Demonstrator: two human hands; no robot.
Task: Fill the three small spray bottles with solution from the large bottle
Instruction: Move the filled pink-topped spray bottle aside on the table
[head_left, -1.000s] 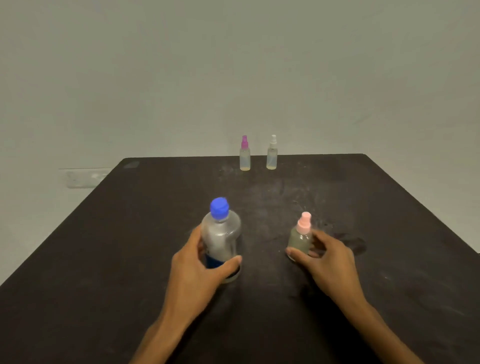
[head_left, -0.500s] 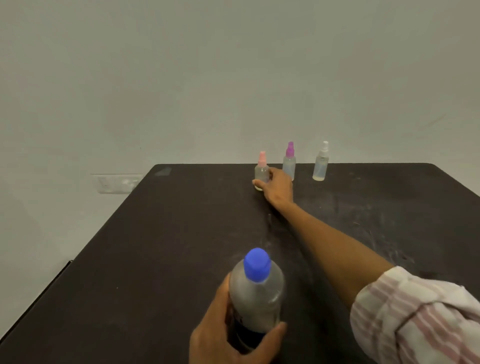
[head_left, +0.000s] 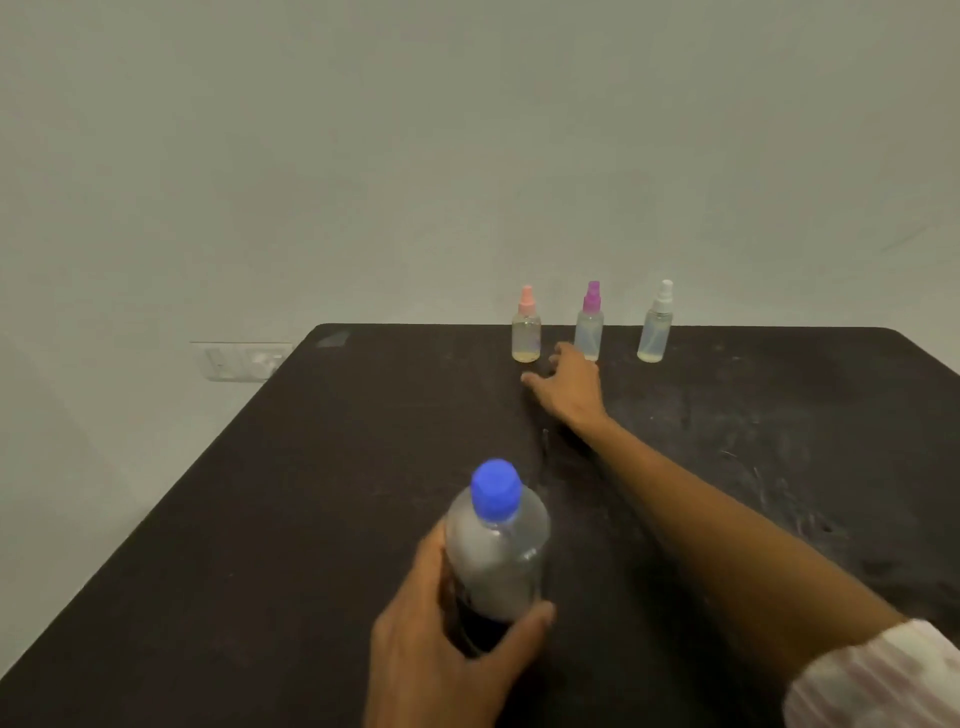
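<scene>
Three small clear spray bottles stand in a row at the far edge of the black table (head_left: 260, 519): one with a pink top (head_left: 525, 332), one with a purple top (head_left: 590, 322), one with a white top (head_left: 656, 327). Each has a little pale liquid at its bottom. My right hand (head_left: 569, 384) hovers just in front of the pink and purple bottles, fingers spread, holding nothing. Near me, my left hand (head_left: 441, 644) grips the large clear bottle (head_left: 496, 551) with a blue cap, which stands upright.
A white wall socket plate (head_left: 241, 361) sits on the wall left of the table's far corner. A plain wall rises right behind the table. My striped sleeve (head_left: 872, 680) shows at the lower right.
My right hand carried the pink-topped bottle from near me to the far row, set it down left of the purple one, let go and drew back slightly. My left hand still holds the large bottle.
</scene>
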